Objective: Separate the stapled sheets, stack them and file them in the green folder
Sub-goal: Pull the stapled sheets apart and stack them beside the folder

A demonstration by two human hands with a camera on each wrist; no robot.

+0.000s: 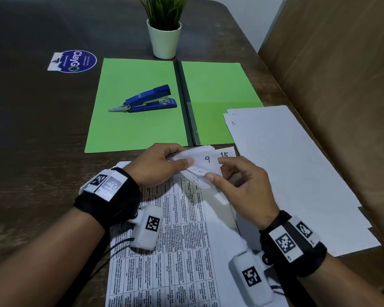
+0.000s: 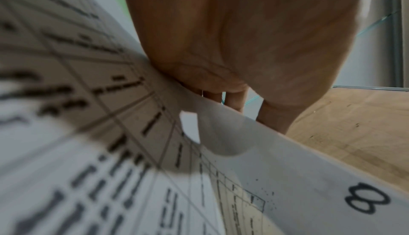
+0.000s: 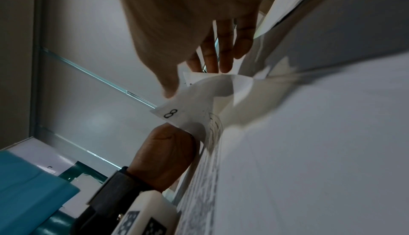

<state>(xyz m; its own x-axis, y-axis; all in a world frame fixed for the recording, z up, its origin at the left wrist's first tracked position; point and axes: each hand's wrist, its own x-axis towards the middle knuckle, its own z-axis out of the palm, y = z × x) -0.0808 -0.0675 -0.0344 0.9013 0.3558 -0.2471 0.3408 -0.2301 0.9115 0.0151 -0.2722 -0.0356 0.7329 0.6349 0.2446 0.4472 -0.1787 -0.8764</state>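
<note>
— Hands first: what does each one hold?
— The left hand pinches the folded-back corners of the stapled sheets, thumb on top beside the page marked 9. The right hand pinches the same corner from the other side, its thumb on a lower page.
— And where do the sheets lie?
— On the table, printed side up, under both wrists, near the person.
— The green folder?
— Open flat just beyond the hands, with a blue stapler on its left half.
— Anything else?
— A pile of blank paper lies to the right, overlapping the folder's corner. A potted plant stands behind.
</note>
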